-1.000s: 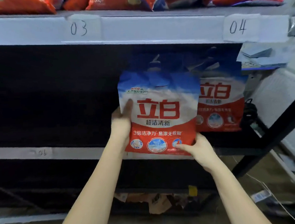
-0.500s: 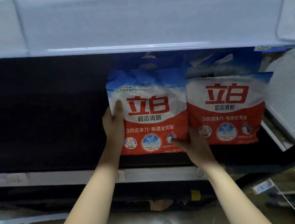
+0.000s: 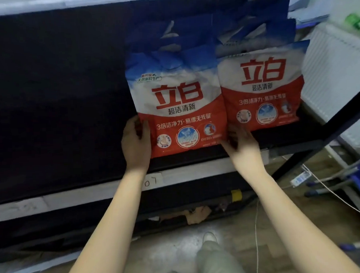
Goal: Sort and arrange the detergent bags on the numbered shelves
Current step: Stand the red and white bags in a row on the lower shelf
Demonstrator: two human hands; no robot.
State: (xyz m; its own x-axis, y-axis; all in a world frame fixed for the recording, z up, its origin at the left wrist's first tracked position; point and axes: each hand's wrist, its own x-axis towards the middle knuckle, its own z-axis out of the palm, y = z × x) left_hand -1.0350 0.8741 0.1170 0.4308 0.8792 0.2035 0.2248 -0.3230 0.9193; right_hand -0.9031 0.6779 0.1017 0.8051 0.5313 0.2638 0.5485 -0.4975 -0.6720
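Note:
A red, white and blue detergent bag [image 3: 180, 107] stands upright on the dark shelf whose white front rail [image 3: 107, 190] carries a label reading 07. My left hand [image 3: 136, 144] grips its lower left edge, thumb on the front. My right hand [image 3: 240, 143] holds its lower right corner, fingers curled behind it. A second bag of the same kind [image 3: 263, 87] stands right beside it, touching on the right. More blue bag tops show behind both.
The shelf stretches dark to the left of the bags. A black frame post [image 3: 327, 127] slants at the right, with a white panel [image 3: 335, 84] behind it. Cables, blue bins and cardboard scraps [image 3: 197, 215] lie on the floor. My leg and shoe [image 3: 209, 238] are below.
The bag has gone from held in front of the shelf to standing on it beside the right bag. Both hands slid down to its lower edges. The view dropped lower.

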